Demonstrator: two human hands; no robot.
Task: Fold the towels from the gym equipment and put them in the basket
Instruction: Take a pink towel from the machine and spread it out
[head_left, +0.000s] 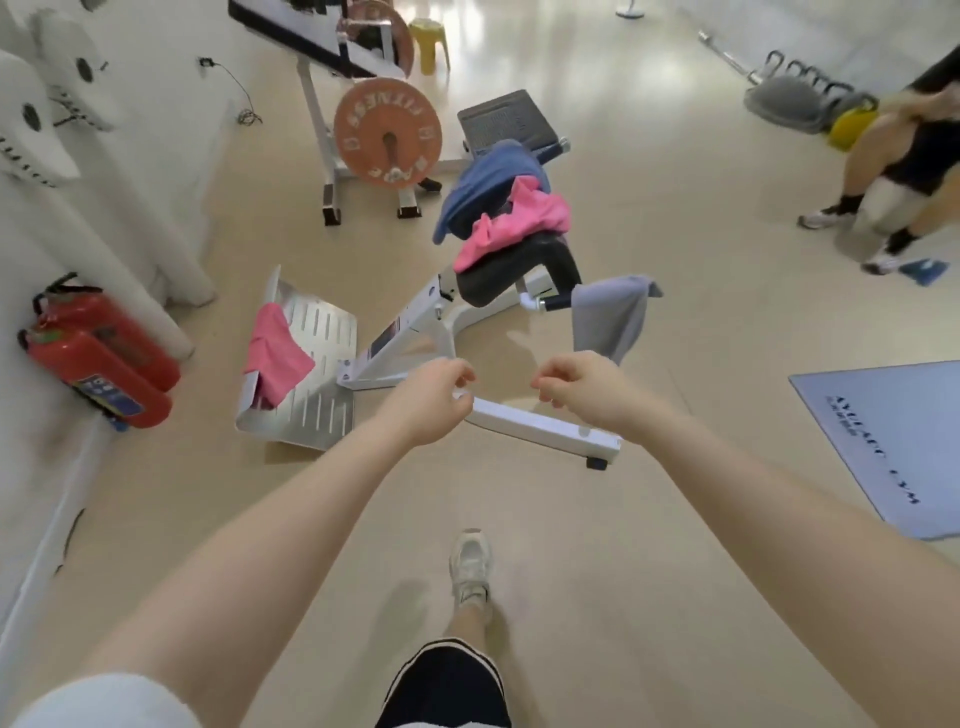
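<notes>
Several towels hang on a white gym machine (415, 322). A blue towel (488, 182) and a pink towel (519, 218) lie over its black pad. A grey towel (608, 317) hangs from the handle on the right. Another pink towel (275, 353) drapes over the metal footplate (322, 364). My left hand (436, 395) and my right hand (582, 384) are stretched out in front of me, below the grey towel, fingers curled and holding nothing. No basket is in view.
Two red fire extinguishers (98, 353) lie by the left wall. A rack with an orange weight plate (387, 137) stands behind the machine. A blue-grey mat (893, 441) lies at right. Another person (893, 156) crouches at far right near kettlebells.
</notes>
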